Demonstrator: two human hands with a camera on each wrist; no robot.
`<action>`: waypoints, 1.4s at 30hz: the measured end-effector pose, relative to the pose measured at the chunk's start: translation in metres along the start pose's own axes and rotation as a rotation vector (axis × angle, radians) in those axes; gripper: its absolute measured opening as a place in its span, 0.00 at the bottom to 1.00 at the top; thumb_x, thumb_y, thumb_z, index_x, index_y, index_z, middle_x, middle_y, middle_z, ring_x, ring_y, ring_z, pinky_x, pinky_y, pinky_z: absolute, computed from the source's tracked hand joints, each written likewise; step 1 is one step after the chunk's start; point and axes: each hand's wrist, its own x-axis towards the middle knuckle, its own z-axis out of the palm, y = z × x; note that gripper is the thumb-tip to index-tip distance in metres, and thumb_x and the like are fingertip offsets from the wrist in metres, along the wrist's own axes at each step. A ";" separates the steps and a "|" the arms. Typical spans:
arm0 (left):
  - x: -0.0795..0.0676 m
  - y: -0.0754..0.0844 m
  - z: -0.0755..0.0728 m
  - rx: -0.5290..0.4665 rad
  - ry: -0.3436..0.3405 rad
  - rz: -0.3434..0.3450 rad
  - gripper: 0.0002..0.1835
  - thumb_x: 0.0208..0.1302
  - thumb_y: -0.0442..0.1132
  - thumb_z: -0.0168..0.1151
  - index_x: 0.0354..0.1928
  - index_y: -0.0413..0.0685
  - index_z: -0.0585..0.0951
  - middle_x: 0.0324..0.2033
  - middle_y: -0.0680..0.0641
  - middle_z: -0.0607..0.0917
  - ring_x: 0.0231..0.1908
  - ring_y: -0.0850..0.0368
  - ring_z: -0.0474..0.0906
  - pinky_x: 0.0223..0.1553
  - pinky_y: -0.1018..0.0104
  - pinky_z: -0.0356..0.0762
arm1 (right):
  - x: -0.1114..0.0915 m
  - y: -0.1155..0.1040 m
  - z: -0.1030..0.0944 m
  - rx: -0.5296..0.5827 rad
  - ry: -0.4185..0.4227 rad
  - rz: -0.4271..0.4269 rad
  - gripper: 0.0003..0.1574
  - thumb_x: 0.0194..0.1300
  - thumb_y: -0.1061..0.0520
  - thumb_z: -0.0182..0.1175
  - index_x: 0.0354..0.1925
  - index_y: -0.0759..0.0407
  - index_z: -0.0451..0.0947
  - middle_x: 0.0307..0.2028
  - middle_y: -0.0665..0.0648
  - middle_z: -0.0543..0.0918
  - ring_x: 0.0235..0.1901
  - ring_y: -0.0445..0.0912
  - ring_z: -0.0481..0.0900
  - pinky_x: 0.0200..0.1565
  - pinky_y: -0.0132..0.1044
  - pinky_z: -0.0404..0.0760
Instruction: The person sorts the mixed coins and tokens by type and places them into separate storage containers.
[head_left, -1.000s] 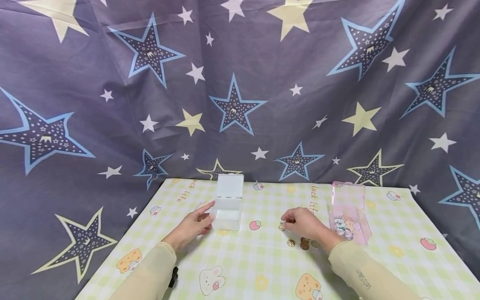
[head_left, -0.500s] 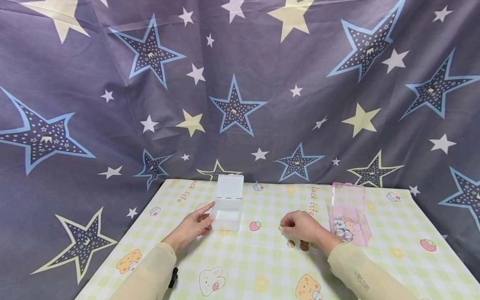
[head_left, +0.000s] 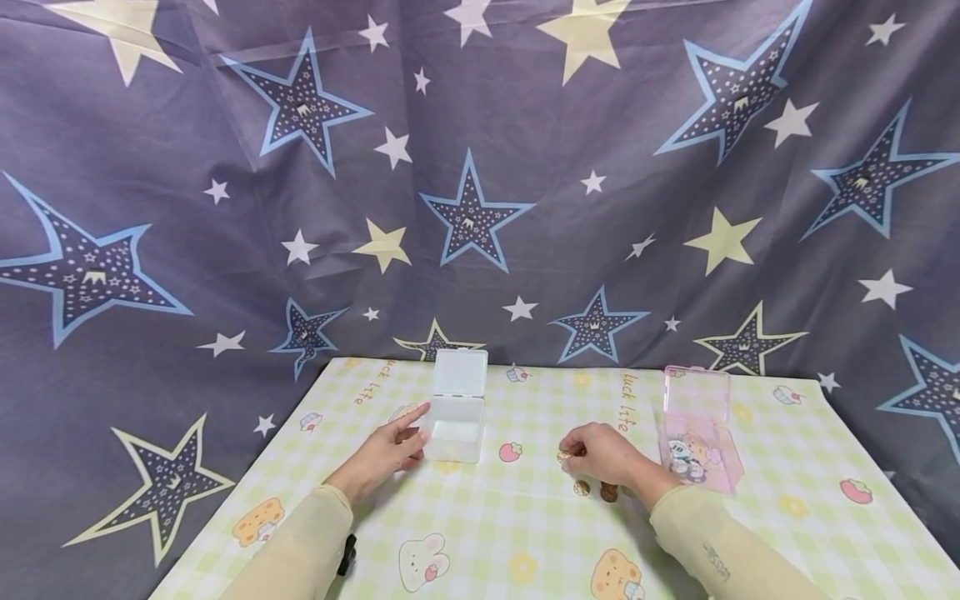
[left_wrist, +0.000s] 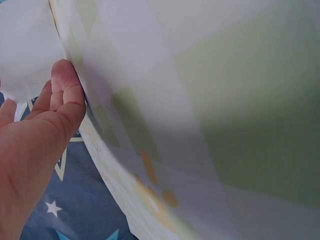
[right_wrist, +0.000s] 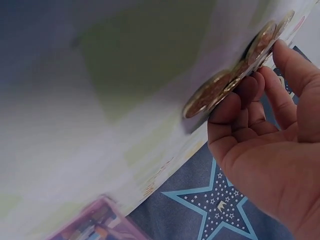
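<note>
My right hand (head_left: 606,454) pinches at a gold coin (head_left: 561,456) lying on the checked tablecloth, its other fingers curled under. Thumb and fingertips sit right at that coin's edge in the right wrist view. Another gold coin (head_left: 581,488) lies just nearer to me, with darker gold coins (head_left: 608,492) overlapping beside it, partly covered by my hand. My left hand (head_left: 384,450) rests with relaxed fingers against the left side of a small white box (head_left: 459,450), whose lid stands up. In the left wrist view, the fingertips (left_wrist: 64,72) are at the white box's wall.
A pink translucent box (head_left: 723,479) with its lid raised stands to the right, behind my right forearm, holding small colourful items. The patterned tablecloth (head_left: 480,517) covers the table. A star-printed curtain (head_left: 480,300) hangs along its back edge.
My right hand has edged slightly left and settled over the coin, covering more of the coins beside it. My left hand and both boxes have stayed in place.
</note>
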 end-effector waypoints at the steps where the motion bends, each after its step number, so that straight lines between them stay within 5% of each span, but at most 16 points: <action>1: 0.001 -0.001 0.000 -0.002 0.003 -0.003 0.33 0.82 0.45 0.61 0.83 0.66 0.64 0.60 0.40 0.84 0.45 0.52 0.84 0.49 0.61 0.86 | 0.000 0.000 0.000 -0.002 0.001 -0.008 0.13 0.66 0.58 0.75 0.48 0.57 0.90 0.42 0.51 0.91 0.42 0.43 0.87 0.51 0.44 0.87; 11: 0.002 -0.001 0.000 0.014 0.014 -0.010 0.33 0.81 0.46 0.61 0.83 0.68 0.65 0.64 0.40 0.84 0.46 0.53 0.84 0.51 0.59 0.87 | 0.002 -0.005 -0.002 0.025 -0.018 0.029 0.06 0.65 0.61 0.75 0.39 0.56 0.88 0.34 0.48 0.86 0.33 0.40 0.78 0.42 0.39 0.81; 26: 0.004 -0.001 -0.002 0.011 0.000 -0.002 0.33 0.81 0.45 0.61 0.83 0.68 0.64 0.59 0.43 0.86 0.45 0.54 0.83 0.50 0.60 0.87 | 0.013 -0.016 -0.010 -0.048 -0.123 0.104 0.11 0.63 0.63 0.76 0.34 0.56 0.82 0.31 0.49 0.80 0.32 0.42 0.74 0.41 0.36 0.76; 42: 0.004 -0.001 -0.001 0.022 0.010 -0.017 0.33 0.81 0.45 0.61 0.83 0.68 0.65 0.61 0.41 0.84 0.44 0.54 0.84 0.50 0.60 0.87 | 0.009 -0.015 -0.008 -0.118 -0.033 0.033 0.14 0.61 0.62 0.76 0.31 0.51 0.78 0.27 0.47 0.77 0.27 0.41 0.72 0.37 0.35 0.73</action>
